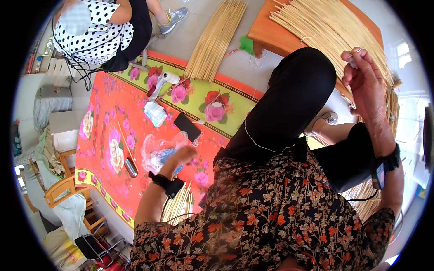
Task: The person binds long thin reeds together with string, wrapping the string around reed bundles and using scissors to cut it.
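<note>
My right hand [368,90] is raised at the right with thumb and fingers pinched together. A white thread [358,50] shows at its fingertips, above a bundle of thin straw-coloured sticks [318,22] on an orange wooden table [261,31]. My left hand [183,156] is at the left, over the edge of a clear plastic bag [156,147] with something blue in it. Its fingers are smeared, so their grip cannot be made out. Another stretch of white string [257,143] curves across my black trouser leg. Beside the left hand lies a black phone-like slab [187,126].
A red flowered cloth [97,149] covers the floor, holding a white spool [171,78], a pale blue-white packet [155,113] and a dark oblong thing [131,167]. A second stick bundle [216,40] lies ahead. A person in a polka-dot top [106,36] sits far left.
</note>
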Demonstrator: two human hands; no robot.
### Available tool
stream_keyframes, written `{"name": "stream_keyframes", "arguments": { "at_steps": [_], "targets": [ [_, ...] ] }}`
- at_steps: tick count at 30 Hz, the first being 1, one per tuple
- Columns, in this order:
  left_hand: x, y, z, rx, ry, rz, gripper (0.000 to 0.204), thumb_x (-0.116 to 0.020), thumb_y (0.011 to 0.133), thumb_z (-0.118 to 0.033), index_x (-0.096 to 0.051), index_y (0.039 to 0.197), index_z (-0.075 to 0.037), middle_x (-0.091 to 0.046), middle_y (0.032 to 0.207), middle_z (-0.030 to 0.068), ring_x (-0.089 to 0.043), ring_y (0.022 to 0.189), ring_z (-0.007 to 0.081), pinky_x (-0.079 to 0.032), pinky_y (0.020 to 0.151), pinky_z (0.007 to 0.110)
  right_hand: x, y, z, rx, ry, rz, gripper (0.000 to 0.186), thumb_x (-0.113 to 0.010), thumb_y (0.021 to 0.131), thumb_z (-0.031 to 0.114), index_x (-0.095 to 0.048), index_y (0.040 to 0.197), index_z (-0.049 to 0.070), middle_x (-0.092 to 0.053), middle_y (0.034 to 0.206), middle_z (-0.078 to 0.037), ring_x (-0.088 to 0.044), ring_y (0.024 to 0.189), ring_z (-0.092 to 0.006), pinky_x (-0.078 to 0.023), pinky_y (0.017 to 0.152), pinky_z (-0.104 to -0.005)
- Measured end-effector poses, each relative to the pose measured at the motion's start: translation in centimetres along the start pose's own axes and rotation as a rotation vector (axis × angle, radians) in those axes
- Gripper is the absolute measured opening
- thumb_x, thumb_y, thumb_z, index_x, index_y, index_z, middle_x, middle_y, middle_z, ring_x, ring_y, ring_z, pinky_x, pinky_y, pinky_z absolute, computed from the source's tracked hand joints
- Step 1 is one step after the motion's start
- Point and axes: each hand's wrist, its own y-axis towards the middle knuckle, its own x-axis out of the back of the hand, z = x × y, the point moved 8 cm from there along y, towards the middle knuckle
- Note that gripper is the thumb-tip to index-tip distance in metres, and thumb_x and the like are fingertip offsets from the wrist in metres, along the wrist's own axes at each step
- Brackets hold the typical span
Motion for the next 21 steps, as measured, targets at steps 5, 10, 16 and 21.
{"name": "stream_keyframes", "arguments": {
  "at_steps": [5,10,16,21],
  "targets": [
    [-3.7,5.5,6.2,-0.249,0.868,0.02,0.035,-0.058,0.092,-0.035,-0.067,0.089,-0.002,-0.07,0.095,0.0164,-0.068,0.083,0.0352,-0.054,0.072,0.046,8.0,1.8,-0.4,-0.067,-0.249,-0.144,0.017,-0.056,0.098,0.018,-0.06,0.11,0.007,-0.065,0.094,-0.002,-0.056,0.066,-0.0069,-0.048,0.065,-0.0208],
    [3.3,5.7,-2.0,-0.302,0.749,-0.656,0.024,-0.057,0.089,-0.027,-0.069,0.094,-0.007,-0.068,0.093,0.0157,-0.066,0.09,0.0371,-0.052,0.079,0.047,13.6,4.5,-1.3,-0.2,-0.402,-0.22,0.02,-0.057,0.096,0.018,-0.059,0.113,0.007,-0.063,0.095,-0.001,-0.055,0.069,-0.0059,-0.048,0.066,-0.0194],
    [8.1,8.8,-9.8,-0.564,0.637,-0.718,0.015,-0.058,0.088,-0.021,-0.069,0.089,-0.01,-0.066,0.092,0.0133,-0.065,0.087,0.0348,-0.052,0.076,0.045,17.2,5.2,-0.2,-0.222,-0.509,-0.258,0.021,-0.056,0.098,0.019,-0.058,0.114,0.006,-0.063,0.095,-0.001,-0.056,0.072,-0.0047,-0.048,0.068,-0.0189],
    [8.6,12.0,-8.4,-0.385,0.691,-0.566,0.014,-0.061,0.084,-0.017,-0.07,0.093,-0.011,-0.067,0.093,0.0121,-0.065,0.092,0.0337,-0.052,0.078,0.044,19.4,5.0,-2.2,-0.284,-0.479,-0.264,0.02,-0.056,0.098,0.019,-0.058,0.114,0.006,-0.064,0.095,-0.001,-0.057,0.073,-0.0046,-0.049,0.068,-0.0188]
  ]
}}
